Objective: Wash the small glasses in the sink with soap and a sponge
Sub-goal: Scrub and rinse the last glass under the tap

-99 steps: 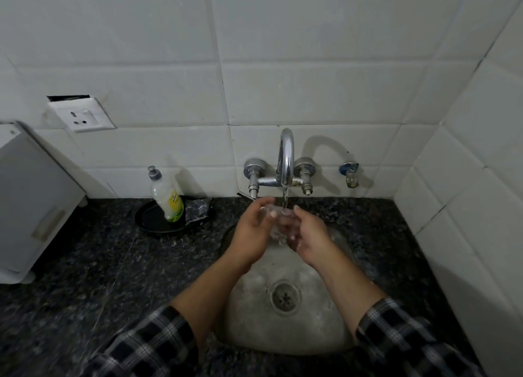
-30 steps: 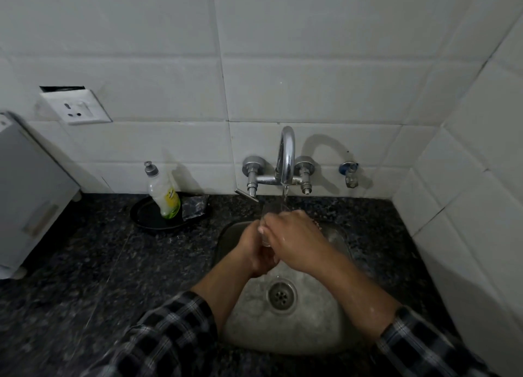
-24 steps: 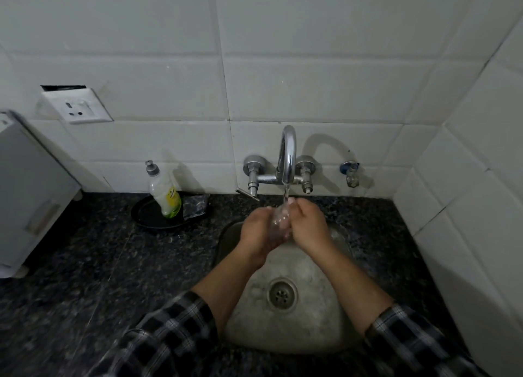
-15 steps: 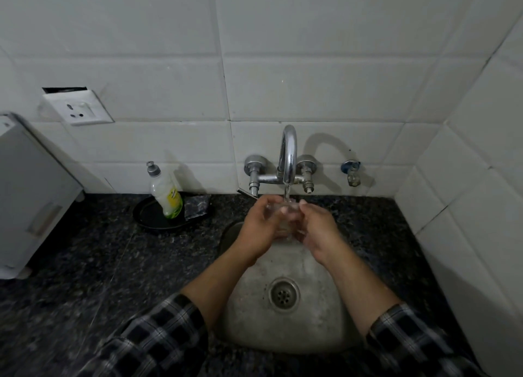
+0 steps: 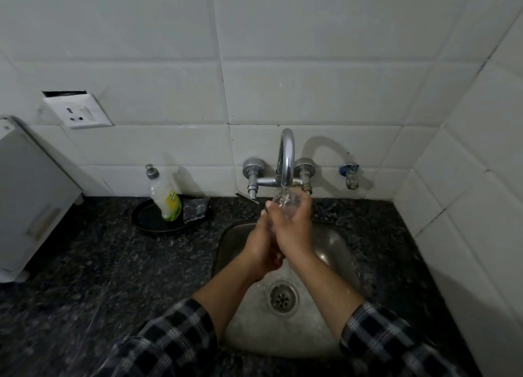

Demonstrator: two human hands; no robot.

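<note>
- Glass (image 5: 286, 204): small, clear; I see it held under the tap's spout, above the back edge of the sink, with water running over it. Its shape is blurred by the water, so I cannot tell whether it is upright or tilted.
- Right hand (image 5: 293, 229): I see it wrapped around the glass from the right and front, fingers curled over it, gripping it.
- Left hand (image 5: 260, 249): I see it pressed against the right hand from the left and below, fingers curled; it is at the lower part of the glass, but I cannot tell whether it actually grips the glass or only rests on the other hand.
- Tap (image 5: 285, 158): chrome, curved, fixed to the tiled wall, with a valve on either side; water is flowing.
- Sink (image 5: 336, 252): steel, set in the dark speckled counter; its drain (image 5: 283, 297) lies below the forearms.
- Soap bottle (image 5: 165, 198): clear with yellow-green liquid and a grey cap, standing in a black dish (image 5: 152, 223) on the counter left of the sink.
- Sponge (image 5: 196, 208): dark, lying in the same dish, just beside the bottle on its right.
- Socket (image 5: 77, 113): white, on the wall at upper left.
- Small valve (image 5: 350, 174): blue-topped, on the wall right of the tap.
- Sleeves (image 5: 169, 340): checked, dark and light, on both forearms.
</note>
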